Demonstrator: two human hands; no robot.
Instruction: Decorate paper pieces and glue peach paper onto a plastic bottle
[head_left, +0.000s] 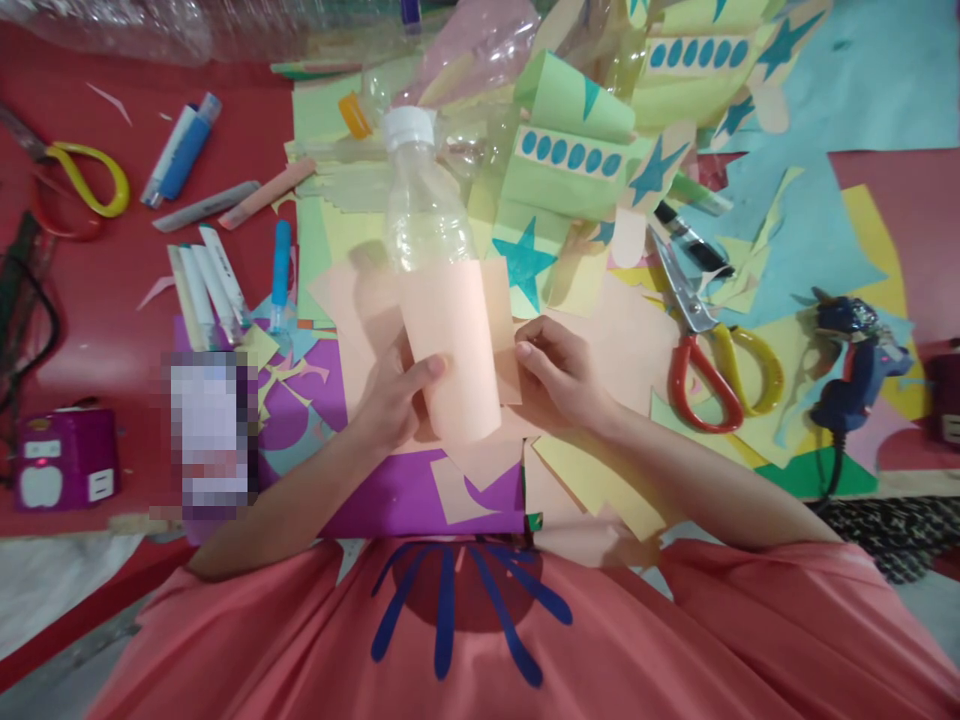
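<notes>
A clear plastic bottle (427,205) with a white cap leans slightly left over the worktop. Peach paper (454,350) covers its lower part, and a loose flap of the paper sticks out on the right side. My left hand (397,395) grips the papered bottle from the left, thumb across the front; its other fingers are mostly hidden behind. At the flap's right edge, my right hand (555,370) is closed in a pinch, thumb against curled fingers. More peach sheets lie under both hands.
Scissors (709,350) and a blue glue gun (855,370) lie right. Green paper-covered bottles with blue stars (566,150) lie beyond. Markers (210,280), a phone (214,430), a purple power adapter (67,455) and other scissors (82,180) are left. Paper scraps cover the middle.
</notes>
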